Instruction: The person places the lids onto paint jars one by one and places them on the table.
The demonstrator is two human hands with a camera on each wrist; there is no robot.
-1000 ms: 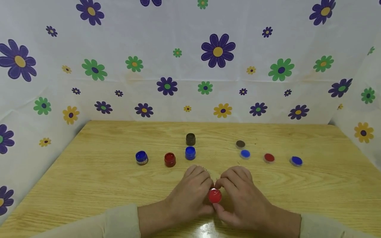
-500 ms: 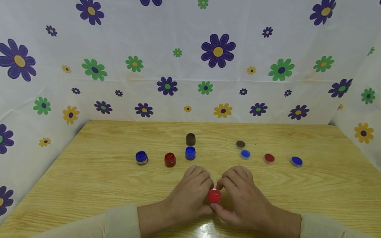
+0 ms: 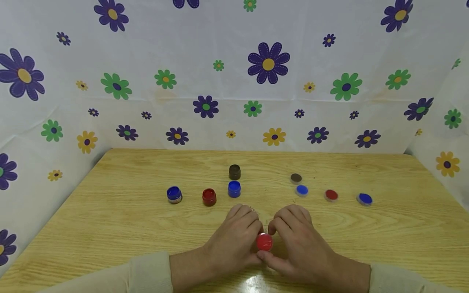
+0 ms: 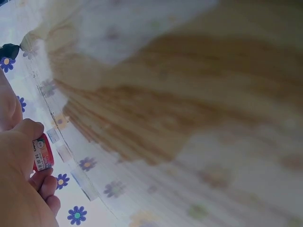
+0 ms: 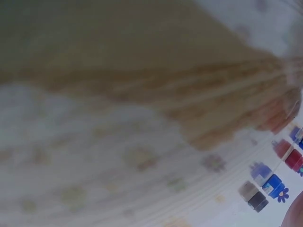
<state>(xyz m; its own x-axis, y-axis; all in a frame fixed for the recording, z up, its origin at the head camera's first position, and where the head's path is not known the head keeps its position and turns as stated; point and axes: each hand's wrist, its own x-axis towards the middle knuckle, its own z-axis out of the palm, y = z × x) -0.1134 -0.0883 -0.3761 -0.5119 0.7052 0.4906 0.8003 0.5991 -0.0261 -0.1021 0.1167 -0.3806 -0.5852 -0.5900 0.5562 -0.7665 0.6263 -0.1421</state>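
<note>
Near the front of the table, my left hand (image 3: pixel 234 238) grips a small red paint jar (image 3: pixel 264 242). The left wrist view shows the jar's printed label (image 4: pixel 39 156) between the thumb and curled fingers. My right hand (image 3: pixel 302 244) has its thumb and bent index finger at the jar's rim, pinching its top from the right. The top looks red and shiny; how tightly the lid sits cannot be told. In the right wrist view, little of the hand shows.
Beyond the hands stand open paint jars: dark blue (image 3: pixel 174 195), dark red (image 3: pixel 209 197), blue (image 3: pixel 234 189) and black-brown (image 3: pixel 235 172). To the right lie loose lids: brown (image 3: pixel 296 178), light blue (image 3: pixel 302 190), red (image 3: pixel 331 195) and dark blue (image 3: pixel 364 199). A flowered cloth (image 3: pixel 220 85) hangs behind.
My right thumb has slid slightly left along the jar's near edge, and the right index finger has shifted a little right. The left hand and jar stay in place; the glare on top has changed.
</note>
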